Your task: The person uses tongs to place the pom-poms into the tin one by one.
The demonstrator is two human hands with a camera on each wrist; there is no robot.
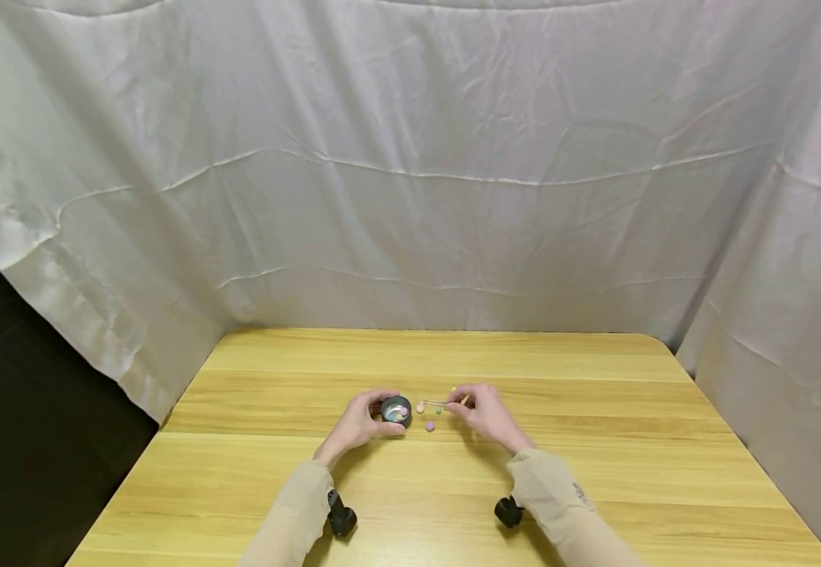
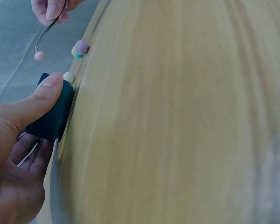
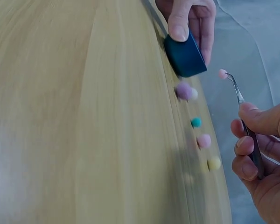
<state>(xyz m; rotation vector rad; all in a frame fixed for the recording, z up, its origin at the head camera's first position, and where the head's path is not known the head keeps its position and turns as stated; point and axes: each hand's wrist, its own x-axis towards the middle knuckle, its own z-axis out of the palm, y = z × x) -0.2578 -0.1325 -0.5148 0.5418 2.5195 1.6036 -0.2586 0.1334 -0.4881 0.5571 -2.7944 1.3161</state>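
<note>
My left hand (image 1: 356, 425) grips a small dark cup (image 3: 189, 60), thumb on one side and fingers round the other. In the head view a few small pom-poms (image 1: 404, 411) show inside it. With my right hand (image 1: 486, 415) I hold bent-tip tweezers (image 3: 238, 93) between thumb and fingers. Their tips pinch a small pink pom-pom (image 3: 222, 73), raised above the table near the cup. Loose on the wood between the hands lie a purple pom-pom (image 3: 183, 90), a white one (image 3: 194, 94), a teal one (image 3: 196, 122), a pink one (image 3: 204, 141) and a yellow one (image 3: 214, 163).
The light wooden table (image 1: 410, 504) has rounded far corners. Pale grey curtains (image 1: 438, 173) hang behind it and along the right side. A black surface (image 1: 27, 394) shows at the far left. Black wrist cameras (image 1: 342, 516) sit under both sleeves.
</note>
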